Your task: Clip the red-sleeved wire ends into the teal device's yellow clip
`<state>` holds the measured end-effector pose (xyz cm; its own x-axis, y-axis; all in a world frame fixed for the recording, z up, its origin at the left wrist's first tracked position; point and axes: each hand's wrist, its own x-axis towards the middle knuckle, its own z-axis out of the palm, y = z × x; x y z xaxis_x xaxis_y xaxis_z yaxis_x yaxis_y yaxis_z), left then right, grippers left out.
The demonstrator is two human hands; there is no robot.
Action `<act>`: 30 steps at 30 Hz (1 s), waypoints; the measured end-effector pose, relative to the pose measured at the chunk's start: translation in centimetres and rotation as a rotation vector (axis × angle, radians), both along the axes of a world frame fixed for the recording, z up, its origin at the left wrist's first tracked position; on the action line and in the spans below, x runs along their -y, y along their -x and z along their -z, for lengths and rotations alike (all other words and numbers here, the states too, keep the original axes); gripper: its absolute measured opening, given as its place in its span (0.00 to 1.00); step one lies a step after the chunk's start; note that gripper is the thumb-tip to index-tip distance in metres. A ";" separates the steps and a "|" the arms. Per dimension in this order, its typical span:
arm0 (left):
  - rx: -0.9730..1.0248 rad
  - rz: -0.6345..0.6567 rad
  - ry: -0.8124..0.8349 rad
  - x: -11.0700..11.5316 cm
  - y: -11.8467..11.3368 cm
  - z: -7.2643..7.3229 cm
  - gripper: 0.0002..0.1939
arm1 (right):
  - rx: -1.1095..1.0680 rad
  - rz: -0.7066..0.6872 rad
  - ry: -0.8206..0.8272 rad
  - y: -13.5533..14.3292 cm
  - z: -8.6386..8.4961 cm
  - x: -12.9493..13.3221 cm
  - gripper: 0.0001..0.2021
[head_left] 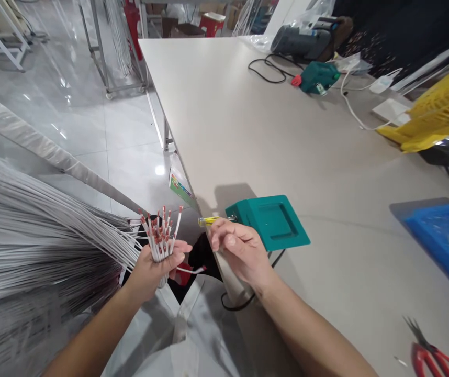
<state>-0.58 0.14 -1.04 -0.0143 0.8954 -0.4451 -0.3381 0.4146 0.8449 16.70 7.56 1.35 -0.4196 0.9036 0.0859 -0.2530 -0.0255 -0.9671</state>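
Thin white wires (157, 253) had reddish-brown tips (180, 209); the flat plastic device (273, 222) near the pale grey bench's (216, 125) left edge was teal-green.

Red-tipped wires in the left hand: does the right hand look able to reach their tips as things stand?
Likely yes: the right hand shows nothing in its grasp, the red-tipped wires stick up out of the left hand, and nothing visible blocks the gap between.

Left hand (150, 269) grips red-tipped white wires (158, 242); half-curled right hand (246, 255) beside green device (269, 224) near tabletop (228, 120) edge; red-handled scissors (428, 346) lower right.
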 end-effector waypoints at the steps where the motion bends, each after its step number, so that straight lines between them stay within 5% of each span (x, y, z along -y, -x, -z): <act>1: -0.028 -0.003 -0.018 0.0 0.0 -0.1 0.12 | 0.071 0.003 -0.081 -0.1 -0.2 0.0 0.13; 6: -0.100 0.020 -0.045 -0.2 -0.8 -0.8 0.10 | 0.406 0.015 -0.315 1.1 -0.2 1.4 0.05; 13: -0.175 0.018 -0.073 -0.3 -1.9 -1.1 0.11 | 0.471 0.110 -0.356 1.9 0.7 2.1 0.09; 21: -0.102 -0.436 -0.050 -0.9 -1.2 -0.1 0.10 | 0.485 0.096 -0.308 1.8 1.1 2.0 0.09; 30: -0.307 -0.151 -0.198 -0.4 -2.0 -1.0 0.07 | 0.549 -0.080 -0.386 2.3 1.5 2.8 0.13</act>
